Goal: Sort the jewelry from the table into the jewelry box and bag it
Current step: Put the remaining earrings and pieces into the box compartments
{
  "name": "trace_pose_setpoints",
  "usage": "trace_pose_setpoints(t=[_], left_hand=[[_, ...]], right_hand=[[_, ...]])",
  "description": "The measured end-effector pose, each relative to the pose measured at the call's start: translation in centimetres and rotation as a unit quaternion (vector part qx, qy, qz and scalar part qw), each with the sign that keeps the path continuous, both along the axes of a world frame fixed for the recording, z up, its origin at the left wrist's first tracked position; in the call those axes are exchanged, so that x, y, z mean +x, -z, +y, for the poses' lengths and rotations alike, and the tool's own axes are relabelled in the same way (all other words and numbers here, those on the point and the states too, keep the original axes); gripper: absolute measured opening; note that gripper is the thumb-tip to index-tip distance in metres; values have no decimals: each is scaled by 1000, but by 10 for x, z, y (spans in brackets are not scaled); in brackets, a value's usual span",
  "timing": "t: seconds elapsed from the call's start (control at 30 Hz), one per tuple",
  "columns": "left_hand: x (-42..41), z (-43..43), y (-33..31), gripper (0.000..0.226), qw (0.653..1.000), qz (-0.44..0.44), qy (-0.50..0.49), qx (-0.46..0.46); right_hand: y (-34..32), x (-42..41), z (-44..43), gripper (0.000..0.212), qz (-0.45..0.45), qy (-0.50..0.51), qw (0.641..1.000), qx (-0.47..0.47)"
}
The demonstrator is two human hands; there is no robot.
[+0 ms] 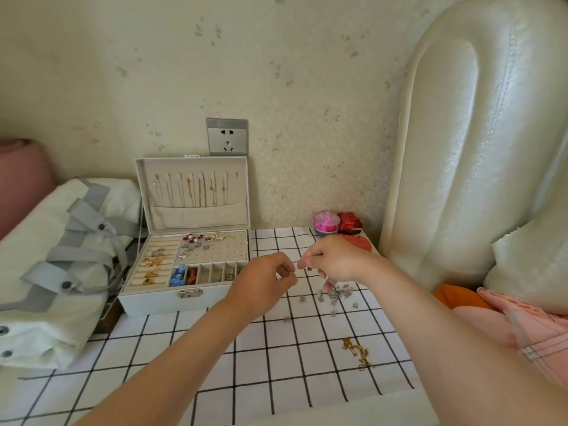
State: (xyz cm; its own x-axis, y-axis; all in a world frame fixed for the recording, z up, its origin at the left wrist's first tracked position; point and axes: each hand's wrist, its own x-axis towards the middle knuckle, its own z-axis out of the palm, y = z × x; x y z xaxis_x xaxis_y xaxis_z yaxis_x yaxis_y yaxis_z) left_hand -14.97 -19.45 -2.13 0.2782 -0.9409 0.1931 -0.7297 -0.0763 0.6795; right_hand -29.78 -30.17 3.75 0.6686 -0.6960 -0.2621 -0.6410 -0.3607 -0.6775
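An open white jewelry box (159, 301) stands at the back left of the checked table, with necklaces hanging in its lid and earrings, rings and coloured pieces in its trays. My left hand (264, 281) hovers just right of the box, pinching a small gold piece (291, 274). My right hand (333, 261) is close beside it, pinching a small dark earring (309, 268). A heap of silver earrings (335, 293) lies under my right hand. A gold chain (358, 353) lies nearer me on the right. A white bag with grey straps (61, 265) rests left of the box.
A pink round box (325, 222) and a red box (349, 223) sit at the table's back edge by the wall. A cream padded headboard (479, 149) rises on the right, with pink fabric (522, 330) below it. A wall socket (226, 136) is above the jewelry box.
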Motion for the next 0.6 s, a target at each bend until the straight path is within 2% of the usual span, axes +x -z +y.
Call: trace_pose_setpoints(t=[0.1, 0.2, 0.3, 0.4, 0.6], left_hand=[[15, 12, -12, 7, 999, 13, -19, -30], [35, 23, -26, 7, 997, 33, -59, -43], [58, 31, -36, 8, 985, 124, -112, -51], [77, 40, -42, 11, 963, 232, -124, -58], [107, 47, -41, 12, 963, 216, -141, -79]], right_hand=[[-3, 25, 11, 21, -33, -13, 999, 9], [-5, 54, 19, 19, -110, -8, 994, -13], [-6, 84, 28, 13, -187, 7, 982, -12], [-3, 111, 36, 10, -229, 15, 973, 0], [0, 142, 44, 9, -243, 7, 969, 36]])
